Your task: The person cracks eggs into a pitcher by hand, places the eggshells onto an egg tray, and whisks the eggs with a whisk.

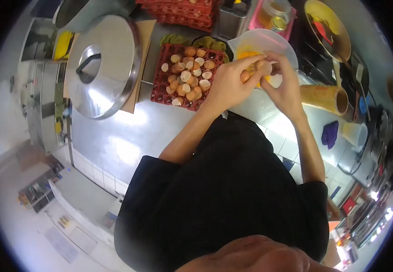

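Observation:
Over a translucent bowl with yellow egg in it, both of my hands are close together. My left hand is closed round a brown egg, part of which shows between the fingers. The fingers of my right hand pinch an eggshell, and my left fingertips also reach it. To the left of the bowl lies a red egg tray heaped with several cracked brown shells.
A large metal lid rests on cardboard at the left. Stacked red trays stand at the back. A pan, a yellow roll, a purple cloth and a plastic container are on the right.

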Demonstrator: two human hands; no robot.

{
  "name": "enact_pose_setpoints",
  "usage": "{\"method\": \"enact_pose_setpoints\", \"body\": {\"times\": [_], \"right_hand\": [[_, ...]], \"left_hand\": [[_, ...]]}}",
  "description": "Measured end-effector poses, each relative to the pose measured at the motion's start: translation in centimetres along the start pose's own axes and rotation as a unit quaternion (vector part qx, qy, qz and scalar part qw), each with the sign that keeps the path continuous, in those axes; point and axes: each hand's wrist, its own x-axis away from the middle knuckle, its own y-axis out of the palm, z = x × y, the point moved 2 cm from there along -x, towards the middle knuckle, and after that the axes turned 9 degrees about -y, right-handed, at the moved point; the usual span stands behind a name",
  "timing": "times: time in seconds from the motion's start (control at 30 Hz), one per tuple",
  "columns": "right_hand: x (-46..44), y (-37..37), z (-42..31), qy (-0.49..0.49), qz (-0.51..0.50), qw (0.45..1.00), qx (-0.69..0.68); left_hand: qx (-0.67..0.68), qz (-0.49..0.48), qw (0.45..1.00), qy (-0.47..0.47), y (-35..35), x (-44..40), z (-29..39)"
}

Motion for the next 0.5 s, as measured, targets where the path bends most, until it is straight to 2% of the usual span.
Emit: {"method": "enact_pose_setpoints", "body": {"times": [0.03, 0.1, 0.17, 0.23, 0.27, 0.3, 0.33, 0.4, 0.5], "right_hand": [[-0.3, 1.0, -0.5, 0.001, -0.013, 1.000, -0.015], [-0.8, 3.5, -1.4, -0.025, -0.052, 0.998, -0.022], [-1.0, 6.9, -2.6, -0.058, -0.073, 0.995, -0.039], [-1.3, 10.4, -2.6, -0.070, -0.112, 0.990, -0.050], [-1.2, 12.3, -2.3, -0.062, -0.132, 0.988, -0.047], [-1.1, 14.1, -1.7, -0.056, -0.150, 0.986, -0.043], [-1.0, 16.1, -0.4, -0.069, -0.162, 0.984, 0.018], [-1.1, 19.2, 1.9, -0.035, -0.176, 0.982, 0.052], [-1.3, 21.5, 3.9, -0.015, -0.182, 0.979, 0.087]], "left_hand": [[0.007, 0.004, 1.000, -0.015, -0.7, 0.8, -0.2], [0.052, 0.088, 0.995, 0.021, -1.7, 2.7, -2.6], [0.138, 0.150, 0.979, 0.005, -3.0, 4.9, -4.1], [0.198, 0.142, 0.961, -0.131, -5.1, 7.1, -6.4], [0.202, 0.170, 0.951, -0.159, -5.6, 8.2, -8.8], [0.231, 0.185, 0.935, -0.195, -6.0, 9.3, -10.7], [0.260, 0.202, 0.916, -0.230, -6.5, 10.4, -12.7], [0.361, 0.202, 0.853, -0.318, -7.1, 12.6, -15.6], [0.476, 0.246, 0.786, -0.308, -7.1, 14.0, -17.3]]}}
